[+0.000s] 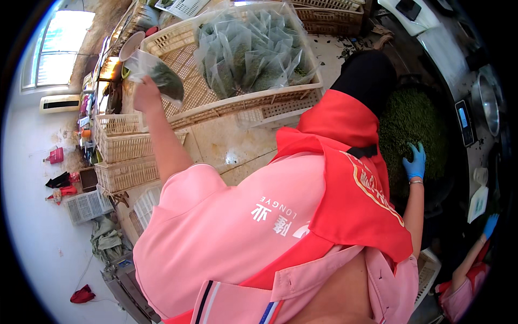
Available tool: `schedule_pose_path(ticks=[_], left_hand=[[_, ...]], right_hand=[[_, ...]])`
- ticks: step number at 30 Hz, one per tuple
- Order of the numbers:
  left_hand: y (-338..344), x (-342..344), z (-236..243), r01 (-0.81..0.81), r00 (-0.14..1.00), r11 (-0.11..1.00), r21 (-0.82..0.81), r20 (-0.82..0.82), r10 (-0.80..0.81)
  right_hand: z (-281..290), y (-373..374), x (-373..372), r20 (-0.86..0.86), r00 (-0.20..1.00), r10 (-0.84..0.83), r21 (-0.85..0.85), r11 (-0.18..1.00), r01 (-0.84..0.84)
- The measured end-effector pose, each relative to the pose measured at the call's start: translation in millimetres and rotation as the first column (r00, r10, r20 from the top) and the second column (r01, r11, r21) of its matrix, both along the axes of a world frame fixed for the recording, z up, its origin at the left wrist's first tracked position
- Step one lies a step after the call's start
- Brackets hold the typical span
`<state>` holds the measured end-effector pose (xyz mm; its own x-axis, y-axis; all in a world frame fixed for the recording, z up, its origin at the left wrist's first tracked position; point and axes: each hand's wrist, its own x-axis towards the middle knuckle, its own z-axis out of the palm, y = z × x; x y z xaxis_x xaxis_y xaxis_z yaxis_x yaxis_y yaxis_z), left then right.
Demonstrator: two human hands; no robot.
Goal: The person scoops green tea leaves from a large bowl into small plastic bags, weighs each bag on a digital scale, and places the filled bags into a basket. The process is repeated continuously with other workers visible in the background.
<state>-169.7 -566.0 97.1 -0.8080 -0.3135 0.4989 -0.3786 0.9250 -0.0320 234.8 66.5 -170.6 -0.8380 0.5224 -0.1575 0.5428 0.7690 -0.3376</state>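
Observation:
My bare left hand is closed on a clear plastic bag partly filled with green stuff, held over the left end of a large cream plastic crate. Several similar filled clear bags stand close together in the crate's right part. On my right, a dark tub holds a heap of small green peppercorn-like grains. My right hand, in a blue glove, lies on that heap with its fingers spread. Whether any grains are under its palm is hidden.
Stacked cream crates stand left of the large crate. Right of the tub are a digital scale and a metal bowl on a counter. A co-worker's blue-gloved hand reaches in at the lower right. More crates are at the back.

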Motion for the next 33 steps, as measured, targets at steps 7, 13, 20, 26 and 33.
schedule_pose_path(ticks=[7,13,20,26,33], left_hand=[[64.7,6.2,-132.5,0.361,0.638,0.930,-0.075,0.747,-0.187],[103.6,-0.6,-85.3,0.548,0.749,0.834,-0.066,0.483,-0.454],[405.1,106.8,-99.1,0.767,-0.093,-0.014,0.641,0.090,-0.992],[583.2,132.1,-197.7,0.704,-0.322,0.077,0.706,0.414,-0.851],[616.9,146.6,-261.5,0.788,-0.211,0.139,0.599,0.477,-0.853]], right_hand=[[-15.4,36.9,38.3,-0.370,0.875,-0.311,-0.252,0.940,0.228],[-70.8,77.6,86.0,0.057,0.527,-0.848,-0.424,0.457,0.782],[-79.8,103.6,105.3,0.445,0.162,-0.881,-0.565,-0.135,0.814],[-99.5,109.7,95.1,0.568,0.224,-0.792,-0.543,-0.156,0.825],[-80.1,98.6,72.6,0.488,0.218,-0.845,-0.775,-0.304,0.554]])
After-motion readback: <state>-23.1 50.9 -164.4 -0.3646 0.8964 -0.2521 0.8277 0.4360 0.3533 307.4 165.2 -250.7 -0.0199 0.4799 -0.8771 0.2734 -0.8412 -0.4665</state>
